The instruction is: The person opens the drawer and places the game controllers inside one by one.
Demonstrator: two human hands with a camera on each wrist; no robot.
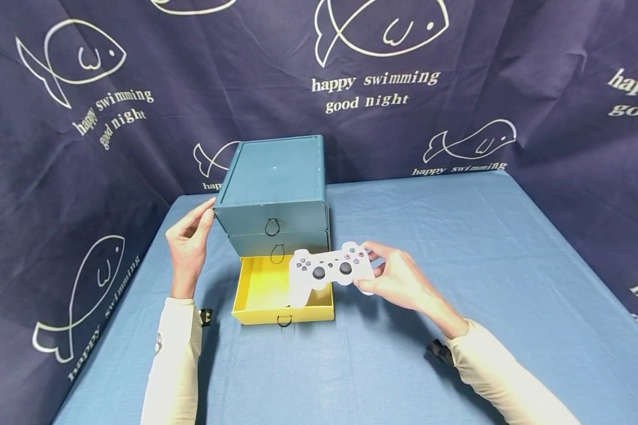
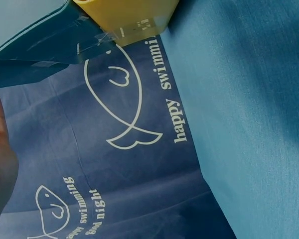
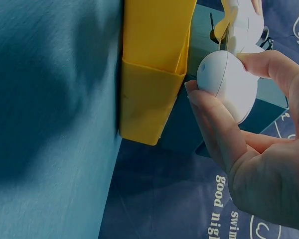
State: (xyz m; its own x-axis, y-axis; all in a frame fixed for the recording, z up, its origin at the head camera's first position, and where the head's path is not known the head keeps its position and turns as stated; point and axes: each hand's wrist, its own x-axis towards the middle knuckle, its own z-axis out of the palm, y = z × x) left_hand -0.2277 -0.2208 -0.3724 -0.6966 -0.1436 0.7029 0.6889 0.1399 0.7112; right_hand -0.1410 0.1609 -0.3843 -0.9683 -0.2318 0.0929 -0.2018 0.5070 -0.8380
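Observation:
My right hand [image 1: 404, 280] pinches the right grip of a white game controller [image 1: 332, 273], thumb on one side and fingers on the other. The controller, its two black sticks facing up, overlaps the right part of a pulled-out yellow drawer [image 1: 260, 319] in the head view. In the right wrist view its rounded grip end [image 3: 234, 89] lies between thumb and fingers, beside the yellow drawer. My left hand [image 1: 188, 245] touches the left front corner of a teal drawer cabinet [image 1: 276, 171], fingers mostly straight. The left wrist view shows only part of this hand [image 2: 1, 154].
Above the yellow drawer are two closed teal drawers with black loop pulls [image 1: 272, 226]. A light blue cloth [image 1: 457, 254] covers the table. Dark blue fabric [image 1: 377, 136] with white fish drawings and lettering hangs behind and at both sides.

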